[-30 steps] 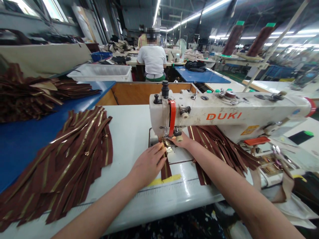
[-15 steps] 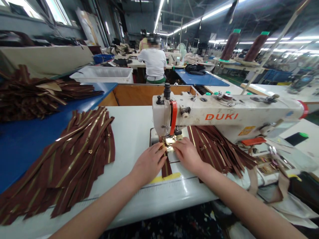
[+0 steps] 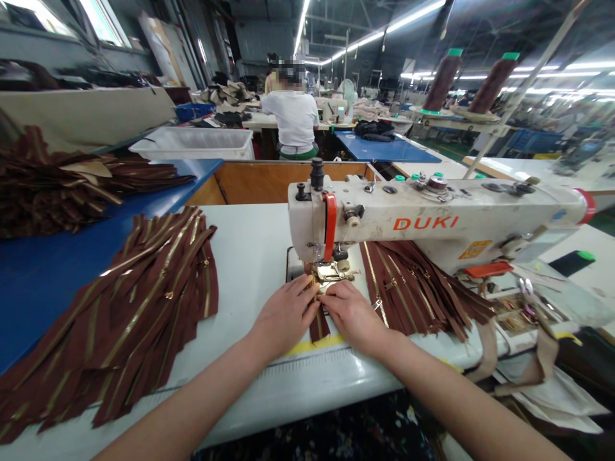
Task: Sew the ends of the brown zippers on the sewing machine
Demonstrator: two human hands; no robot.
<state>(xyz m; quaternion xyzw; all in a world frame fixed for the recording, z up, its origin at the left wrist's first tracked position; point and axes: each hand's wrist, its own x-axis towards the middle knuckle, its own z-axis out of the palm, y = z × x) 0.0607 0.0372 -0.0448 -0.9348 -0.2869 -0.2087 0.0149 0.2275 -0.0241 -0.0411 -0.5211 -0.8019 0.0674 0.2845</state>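
Note:
A short brown zipper (image 3: 318, 328) with gold teeth lies at the needle area of the white sewing machine (image 3: 365, 221). My left hand (image 3: 286, 314) is closed on its left side, fingertips pressing near the presser foot. From the right, my right hand (image 3: 355, 314) pinches the zipper's other edge with thumb and fingers together, just below a shiny metal guide (image 3: 331, 273). The fingertips nearly meet. My hands hide part of the zipper, and its far end is under the machine head.
A large heap of brown zippers (image 3: 144, 301) lies left on the white table (image 3: 250, 243). More zippers (image 3: 408, 288) fan out under the machine arm. A tray with scissors (image 3: 528, 307) is at the right. Beyond, a person in a white shirt (image 3: 291, 121) sits facing away.
My right hand has moved left and slightly toward me, from beside the metal guide onto the zipper's edge. My left hand keeps its place on the zipper. The view has shifted slightly.

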